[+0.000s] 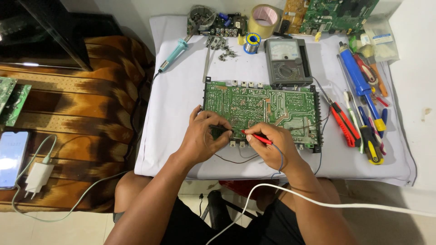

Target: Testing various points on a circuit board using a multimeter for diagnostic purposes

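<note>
A large green circuit board (261, 106) lies solder side up on a white-covered table (177, 95). My left hand (202, 136) grips a black test probe (222, 129) whose tip touches the board's near edge. My right hand (272, 145) grips a red test probe (256, 136), its tip pointing left onto the same edge, close to the black tip. Thin leads run from both probes toward an analog multimeter (287, 61) that sits just beyond the board.
A teal soldering iron (175, 52), solder spool (251, 43), tape roll (263, 19) and smaller boards (336, 13) lie at the back. Screwdrivers, pliers and a blue desoldering pump (361, 79) line the right side. A phone (11, 156) with charger rests left. A white cable (318, 202) crosses my lap.
</note>
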